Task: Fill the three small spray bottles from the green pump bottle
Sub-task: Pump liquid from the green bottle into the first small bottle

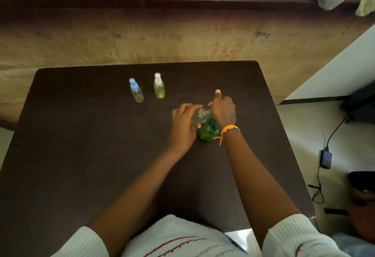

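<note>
The left hand (183, 123) curls its fingers around a small clear spray bottle (199, 117), holding it tilted with its open neck pointing toward three o'clock. There it meets the right hand (222, 110), whose fingers are curled down over the top of the green pump bottle (208, 133), thumb sticking up toward twelve o'clock. The pump head itself is hidden under that hand. An orange bracelet (228, 130) circles the right wrist. The green bottle stands on the dark table (81, 155), just right of centre.

At about ten o'clock from the hands, well apart from them, two capped spray bottles stand upright side by side: a blue-capped bottle (137, 91) on the left and a white-capped bottle (159, 87) on the right, holding yellowish liquid.

The third bottle appears to be getting filled. To do this well, the neck should probably sit snug under the spout, with slow, full presses so that nothing dribbles onto the table.
</note>
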